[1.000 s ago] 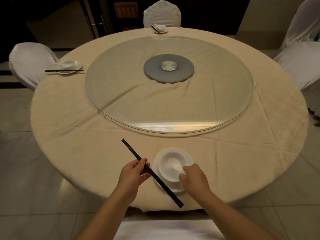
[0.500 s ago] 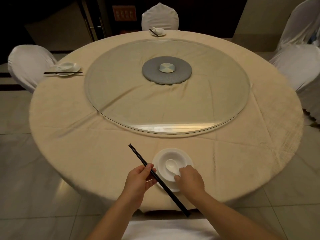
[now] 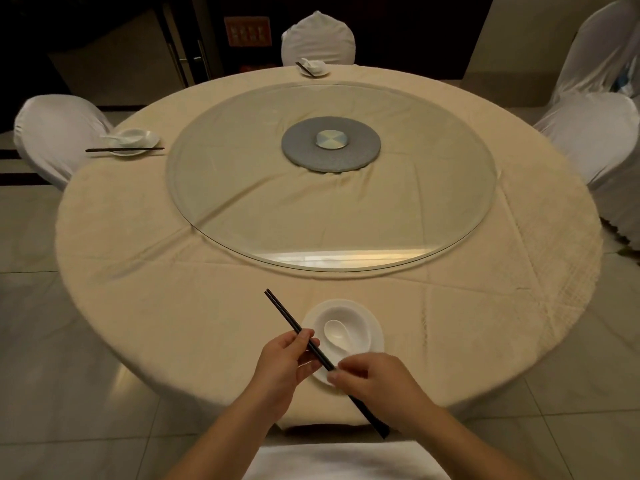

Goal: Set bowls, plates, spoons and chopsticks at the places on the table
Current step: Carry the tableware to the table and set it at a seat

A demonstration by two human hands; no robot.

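Observation:
A white plate (image 3: 379, 336) lies at the near edge of the round table (image 3: 166, 306). On it stands a white bowl (image 3: 360, 323) with a white spoon (image 3: 333, 330) inside. My left hand (image 3: 282, 367) pinches a pair of black chopsticks (image 3: 282, 310) near their middle, just left of the plate. The sticks slant from upper left to lower right over the plate's near rim. My right hand (image 3: 375, 381) has its thumb and forefinger closed on the same pair, further down. Their lower end sticks out beyond the table's edge.
Two set places are laid: one at the left (image 3: 130, 142) with chopsticks in front, one at the far side (image 3: 313, 68). A glass turntable (image 3: 242, 209) covers the table's middle. White-covered chairs (image 3: 52, 133) stand around, one right below me.
My right hand has left the spoon in the bowl and moved down-left onto the chopsticks. My left hand has brought the chopsticks rightward, closer to the plate.

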